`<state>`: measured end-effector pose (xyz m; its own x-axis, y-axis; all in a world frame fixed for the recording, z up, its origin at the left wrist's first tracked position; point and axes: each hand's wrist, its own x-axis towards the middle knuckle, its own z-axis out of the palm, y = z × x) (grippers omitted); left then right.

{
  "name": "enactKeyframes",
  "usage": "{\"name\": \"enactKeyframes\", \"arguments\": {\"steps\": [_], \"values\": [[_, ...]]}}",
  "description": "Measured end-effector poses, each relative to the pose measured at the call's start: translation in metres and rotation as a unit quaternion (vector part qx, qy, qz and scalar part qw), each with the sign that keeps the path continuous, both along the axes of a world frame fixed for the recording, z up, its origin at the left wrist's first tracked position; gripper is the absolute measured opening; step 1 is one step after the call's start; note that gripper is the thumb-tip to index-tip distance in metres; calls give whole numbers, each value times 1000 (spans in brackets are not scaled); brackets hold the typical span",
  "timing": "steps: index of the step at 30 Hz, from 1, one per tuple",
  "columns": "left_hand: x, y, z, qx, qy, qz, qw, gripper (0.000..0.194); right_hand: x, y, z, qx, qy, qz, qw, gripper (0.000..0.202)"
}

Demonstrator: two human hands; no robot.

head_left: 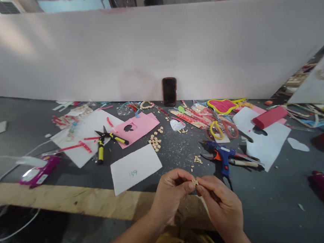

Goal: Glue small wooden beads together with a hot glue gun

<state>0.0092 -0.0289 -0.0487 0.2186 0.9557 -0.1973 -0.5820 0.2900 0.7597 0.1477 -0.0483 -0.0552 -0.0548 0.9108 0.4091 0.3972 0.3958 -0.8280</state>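
Observation:
My left hand (174, 191) and my right hand (220, 203) meet near the table's front edge, both closed. Between their fingertips is a small cluster of pale wooden bits (195, 182), pinched from both sides. Just beyond my fingers lies a little pile of loose short wooden bits (197, 159). More finished-looking clusters (155, 142) are heaped to the left, behind a white card (136, 169) marked 154. A blue glue gun (223, 155) rests to the right, close to my right hand.
Pliers (104, 143) with yellow-black handles lie by pink paper (140, 127). Yellow-handled scissors (216, 130) and a red block (269, 117) are at right. A phone (170, 91) leans on the white partition (90, 59). Purple power strips (39, 171) flank the table, with cables.

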Motion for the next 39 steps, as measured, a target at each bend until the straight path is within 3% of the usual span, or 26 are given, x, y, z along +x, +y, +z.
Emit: {"name": "enactKeyframes", "arguments": {"steps": [7,16,23,26,29,32,39], "values": [[-3,0,1,13,-6,-11,1000,8,4,0,3,0,8,58,998,35],[-5,1,1,-5,13,-22,1000,12,4,6,9,-70,65,42,995,13],[-11,5,6,-3,83,-53,995,16,4,8,7,-127,67,47,989,11],[-12,5,7,10,88,-60,994,15,2,6,8,-143,94,14,985,17],[-12,5,7,15,97,-50,994,18,2,6,9,-131,89,-10,987,14],[-13,5,6,19,122,-56,991,17,4,6,11,-98,61,13,993,6],[-15,4,8,32,168,-33,985,10,2,6,10,-73,62,35,995,11]]}}
